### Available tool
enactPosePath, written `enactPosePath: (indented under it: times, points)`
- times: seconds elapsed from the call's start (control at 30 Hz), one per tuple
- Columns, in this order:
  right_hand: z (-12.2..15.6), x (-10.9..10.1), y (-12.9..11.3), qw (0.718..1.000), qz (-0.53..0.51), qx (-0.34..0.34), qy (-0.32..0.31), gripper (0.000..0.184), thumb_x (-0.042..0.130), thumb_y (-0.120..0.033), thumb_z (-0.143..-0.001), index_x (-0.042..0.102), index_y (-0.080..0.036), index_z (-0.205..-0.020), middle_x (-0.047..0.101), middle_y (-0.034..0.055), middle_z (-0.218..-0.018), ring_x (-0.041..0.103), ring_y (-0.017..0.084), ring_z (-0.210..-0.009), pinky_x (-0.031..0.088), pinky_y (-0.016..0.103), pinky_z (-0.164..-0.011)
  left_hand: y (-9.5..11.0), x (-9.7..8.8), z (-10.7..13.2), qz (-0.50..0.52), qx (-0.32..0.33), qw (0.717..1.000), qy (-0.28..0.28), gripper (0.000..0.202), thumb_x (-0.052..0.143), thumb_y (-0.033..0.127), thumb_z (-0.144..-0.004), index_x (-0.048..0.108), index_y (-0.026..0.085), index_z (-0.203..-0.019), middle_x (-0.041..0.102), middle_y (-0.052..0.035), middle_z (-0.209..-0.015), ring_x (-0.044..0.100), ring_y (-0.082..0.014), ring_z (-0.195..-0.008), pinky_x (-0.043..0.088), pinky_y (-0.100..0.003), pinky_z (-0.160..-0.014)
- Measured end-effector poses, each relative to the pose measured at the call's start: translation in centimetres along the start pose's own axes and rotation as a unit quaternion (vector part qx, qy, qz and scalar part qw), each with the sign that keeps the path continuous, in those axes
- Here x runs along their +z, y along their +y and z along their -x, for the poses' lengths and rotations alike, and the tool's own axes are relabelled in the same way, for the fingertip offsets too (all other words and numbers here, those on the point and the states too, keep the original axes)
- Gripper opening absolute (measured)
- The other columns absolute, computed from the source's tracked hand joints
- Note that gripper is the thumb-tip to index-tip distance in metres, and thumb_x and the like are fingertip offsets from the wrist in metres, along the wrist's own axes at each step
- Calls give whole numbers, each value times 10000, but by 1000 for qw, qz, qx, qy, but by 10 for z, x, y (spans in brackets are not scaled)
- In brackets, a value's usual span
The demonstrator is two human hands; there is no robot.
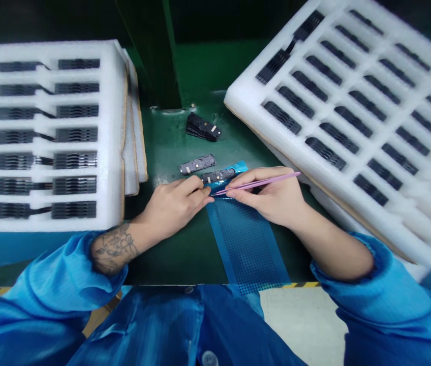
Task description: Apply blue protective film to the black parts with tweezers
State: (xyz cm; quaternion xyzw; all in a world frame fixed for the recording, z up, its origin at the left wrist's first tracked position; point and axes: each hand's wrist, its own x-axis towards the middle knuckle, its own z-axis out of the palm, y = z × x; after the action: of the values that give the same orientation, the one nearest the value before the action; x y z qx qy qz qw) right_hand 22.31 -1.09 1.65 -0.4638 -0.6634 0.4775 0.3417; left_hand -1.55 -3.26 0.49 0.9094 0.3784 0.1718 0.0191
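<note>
My left hand (pixel 175 203) rests on the green bench with its fingers pinched on the near end of a small dark module (pixel 218 176). That module lies on the far end of a blue perforated strip (pixel 244 239) running toward me. My right hand (pixel 272 195) holds pink tweezers (pixel 257 183), tips pointing left and touching the strip just beside my left fingertips. A second dark module (pixel 197 164) lies a little further back, and a stack of black modules (pixel 203 128) sits behind it.
A stack of white foam trays (pixel 112 132) with rows of dark parts stands at left. Another white foam tray (pixel 246 96), tilted, fills the right side. The green bench (pixel 173 254) ends at a yellow-black striped edge near me. A dark green post stands at the back.
</note>
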Motion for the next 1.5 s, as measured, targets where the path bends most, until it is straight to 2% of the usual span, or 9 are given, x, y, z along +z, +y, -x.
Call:
enactPosePath:
  times: [0.97,1.2,1.5]
  points:
    - [0,0,2,1000,-21,-10,-4,114,843,-276,-780,807,-182,-835,806,44,-808,747,165,-681,595,254,-614,-1,0,-1,6,11,1000,13,240,574,323,-1011,710,131,-1059,710,-27,-932,711,-124,-770,553,-242,-586]
    - [1,1,2,1000,-9,-11,5,121,851,-280,-768,808,-180,-822,803,48,-792,737,170,-655,579,262,-579,0,0,-1,1,9,1000,13,243,565,329,-1016,712,140,-1056,708,-21,-930,707,-117,-767,555,-240,-586]
    - [1,2,1,1000,-10,-25,2,84,840,-254,-781,805,-189,-821,806,38,-807,751,167,-693,604,263,-642,0,1,0,-2,9,1000,17,249,573,339,-1011,713,137,-1051,705,-14,-917,706,-117,-752,555,-245,-568]
